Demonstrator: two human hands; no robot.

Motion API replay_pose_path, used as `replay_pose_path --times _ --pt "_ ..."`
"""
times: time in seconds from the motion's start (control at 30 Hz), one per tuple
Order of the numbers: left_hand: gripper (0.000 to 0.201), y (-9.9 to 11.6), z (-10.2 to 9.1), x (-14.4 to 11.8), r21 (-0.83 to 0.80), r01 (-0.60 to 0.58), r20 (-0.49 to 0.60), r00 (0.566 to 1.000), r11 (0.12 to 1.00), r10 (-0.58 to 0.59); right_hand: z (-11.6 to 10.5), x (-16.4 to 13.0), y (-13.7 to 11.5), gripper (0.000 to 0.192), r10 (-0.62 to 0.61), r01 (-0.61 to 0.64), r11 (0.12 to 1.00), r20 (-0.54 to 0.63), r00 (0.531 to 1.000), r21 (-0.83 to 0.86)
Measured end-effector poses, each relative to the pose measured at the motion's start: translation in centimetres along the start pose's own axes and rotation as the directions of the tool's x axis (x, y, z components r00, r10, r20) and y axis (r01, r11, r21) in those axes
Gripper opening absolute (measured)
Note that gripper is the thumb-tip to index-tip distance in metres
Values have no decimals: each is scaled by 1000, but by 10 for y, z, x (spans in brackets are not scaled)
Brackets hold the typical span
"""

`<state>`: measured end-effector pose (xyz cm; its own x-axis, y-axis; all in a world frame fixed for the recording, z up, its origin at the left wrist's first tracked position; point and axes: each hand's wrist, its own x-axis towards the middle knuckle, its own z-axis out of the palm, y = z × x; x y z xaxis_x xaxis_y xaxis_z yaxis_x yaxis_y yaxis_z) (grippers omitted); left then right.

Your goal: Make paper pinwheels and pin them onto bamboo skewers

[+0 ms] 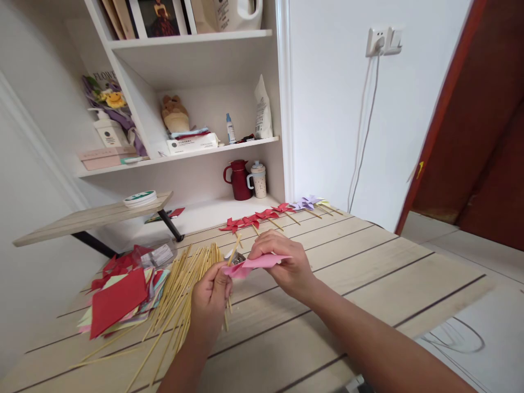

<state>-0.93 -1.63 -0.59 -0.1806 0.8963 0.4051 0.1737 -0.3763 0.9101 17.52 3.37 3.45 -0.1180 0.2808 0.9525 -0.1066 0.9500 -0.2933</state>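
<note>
A piece of pink paper (pixel 256 263), creased and seen nearly edge-on, is held between both hands above the table. My left hand (pixel 210 289) pinches its left corner between thumb and fingers. A thin wooden stick (pixel 234 250) rises from beside the left fingertips; whether those fingers also grip it I cannot tell. My right hand (pixel 286 262) is closed around the paper's right side, knuckles up, with its fingertips partly hidden. Just behind the paper stands a small round container (pixel 237 258) of tiny shiny pieces, partly covered by the paper and the stick.
Many loose wooden sticks (pixel 176 295) lie left of my hands. Beyond them is a stack of coloured paper squares (pixel 118 303). Red pinwheels (pixel 249 221) and purple pinwheels (pixel 307 203) line the table's back edge. A small raised stand (pixel 94 218) rises at the left.
</note>
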Motion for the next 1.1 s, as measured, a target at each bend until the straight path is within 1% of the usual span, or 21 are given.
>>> replay_pose_path --times 0.13,0.3,0.43,0.57,0.67,0.73,0.83,0.97,1.1 --pt "43 -1 -1 -1 51 -47 -57 997 998 50 0 0 0 17 -1 1 1000 6 1000 0" --pt "40 -1 -1 0 122 -88 -148 983 989 105 -1 0 -1 18 -6 6 1000 8 1000 -12" --pt "35 4 -2 -1 240 -139 -188 964 961 187 -1 1 -3 18 -11 12 1000 11 1000 -19" --pt "22 9 -2 -3 404 -254 -162 926 879 342 -2 1 -4 16 -14 14 1000 16 1000 -14" --pt "17 12 -3 -4 501 -350 -117 879 791 462 -2 2 -4 16 -13 14 1000 22 1000 -8" --pt "16 12 -3 -5 540 -393 -95 850 744 518 -2 2 -4 16 -15 15 1000 17 1000 -3" --pt "16 14 -3 -6 580 -420 -73 827 698 557 -1 2 -4 17 -21 21 1000 5 1000 12" --pt "14 15 -3 -6 593 -446 -63 805 671 590 0 0 -4 16 -9 9 1000 4 1000 4" --pt "14 16 -3 -7 593 -455 -55 800 664 598 0 0 -4 16 -12 12 1000 -4 1000 -2"
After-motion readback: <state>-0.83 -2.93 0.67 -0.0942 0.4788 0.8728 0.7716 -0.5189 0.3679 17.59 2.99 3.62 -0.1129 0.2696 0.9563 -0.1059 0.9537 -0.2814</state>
